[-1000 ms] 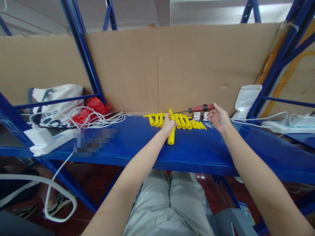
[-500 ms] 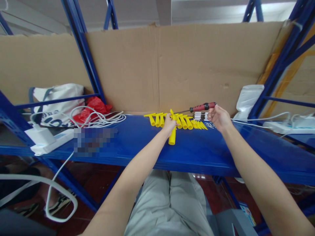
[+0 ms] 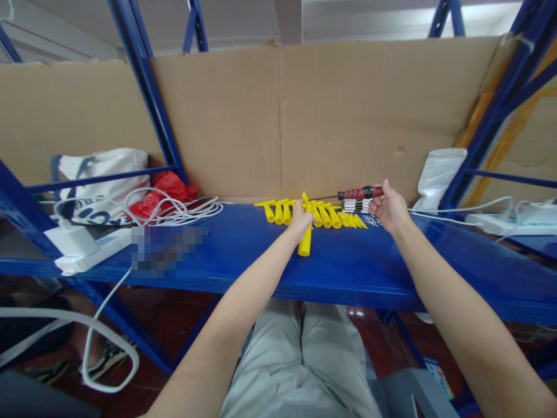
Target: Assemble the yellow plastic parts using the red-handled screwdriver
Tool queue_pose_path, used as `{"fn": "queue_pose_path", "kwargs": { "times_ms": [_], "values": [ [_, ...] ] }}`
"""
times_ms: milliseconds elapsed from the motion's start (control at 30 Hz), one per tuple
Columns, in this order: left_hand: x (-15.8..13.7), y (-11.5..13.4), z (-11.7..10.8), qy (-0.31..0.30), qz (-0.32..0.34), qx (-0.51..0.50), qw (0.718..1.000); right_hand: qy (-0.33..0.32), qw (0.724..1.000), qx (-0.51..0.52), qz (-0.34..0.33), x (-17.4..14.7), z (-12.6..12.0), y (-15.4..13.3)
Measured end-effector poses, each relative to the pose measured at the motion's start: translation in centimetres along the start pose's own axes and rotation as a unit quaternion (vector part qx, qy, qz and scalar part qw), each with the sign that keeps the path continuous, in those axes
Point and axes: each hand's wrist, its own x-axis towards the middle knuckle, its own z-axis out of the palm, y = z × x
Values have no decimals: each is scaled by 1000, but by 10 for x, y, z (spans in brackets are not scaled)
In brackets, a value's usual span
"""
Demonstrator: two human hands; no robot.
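Note:
My left hand [image 3: 301, 219] is closed around a yellow T-shaped plastic piece [image 3: 305, 241], whose round tube end points toward me. In my right hand [image 3: 389, 208] the fingertips pinch the end of a screwdriver [image 3: 359, 193] with a dark red and black handle. Its thin shaft lies level and reaches left to the top of the yellow piece; my left hand and the piece hide how the tip meets it. Behind my hands more yellow T-shaped pieces [image 3: 336, 220] lie in a row, with small yellow wedge-like parts [image 3: 354, 221] to their right.
White-and-dark sticks [image 3: 354, 205] and scattered small screws [image 3: 372, 221] lie beside the yellow parts on the blue shelf [image 3: 243, 255]. Cardboard [image 3: 348, 116] stands behind. Coiled white cables [image 3: 191, 213], a power strip [image 3: 96, 249] and a cloth bag [image 3: 108, 180] are at left, a white pouch [image 3: 440, 177] at right.
The screwdriver handle has shifted slightly right and down, and my right fingers have opened a little around its end. My left hand and the yellow piece stay in place.

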Motion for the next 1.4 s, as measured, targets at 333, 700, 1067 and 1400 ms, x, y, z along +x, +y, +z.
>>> {"fn": "queue_pose_path", "kwargs": {
  "times_ms": [333,700,1067,1400],
  "values": [
    [-1,0,-1,1,0,6,1000,-14,1000,11,-7,-4,1,-5],
    [1,-1,-1,5,1,17,1000,7,1000,-22,-2,4,-6,1],
    [-1,2,1,0,0,16,1000,9,999,-39,-3,10,-10,7],
    [1,-2,2,-28,22,24,999,82,993,-74,-29,9,-5,9]
  ]
}}
